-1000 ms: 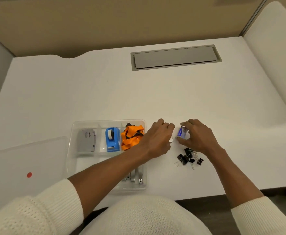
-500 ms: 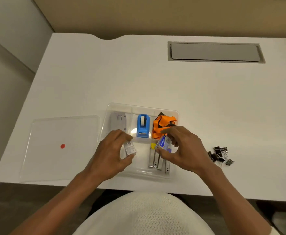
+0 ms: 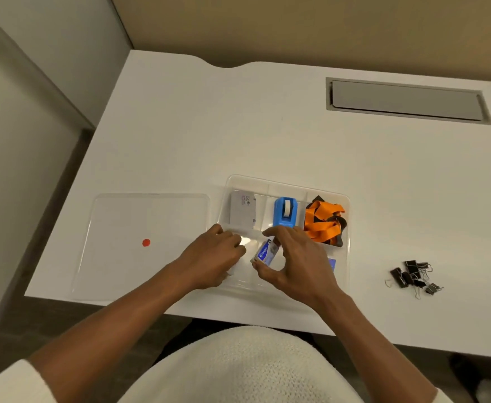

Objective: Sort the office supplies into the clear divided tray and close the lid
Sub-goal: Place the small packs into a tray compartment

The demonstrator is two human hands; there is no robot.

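The clear divided tray [image 3: 346, 205] lies near the desk's front edge. Its back compartments hold a pale grey box [image 3: 242, 210], a blue tape dispenser [image 3: 285, 212] and an orange lanyard [image 3: 322, 222]. My right hand [image 3: 299, 263] is over the tray's front middle and pinches a small blue-and-white box [image 3: 265, 251], tilted. My left hand [image 3: 212, 260] is low in the front-left compartment, fingers curled around a small white box that is almost hidden beneath it. The clear lid [image 3: 139, 245], with a red dot, lies flat just left of the tray.
Several black binder clips [image 3: 413, 279] lie in a heap on the white desk [image 3: 238, 135], right of the tray. A blue item [image 3: 332, 264] shows in the tray's front-right part. A grey cable hatch [image 3: 407, 101] is set in the desk at the back right.
Both hands have carried their small boxes from the desk right of the tray into the tray's front compartments. The left hand has sunk lower and now covers its box.
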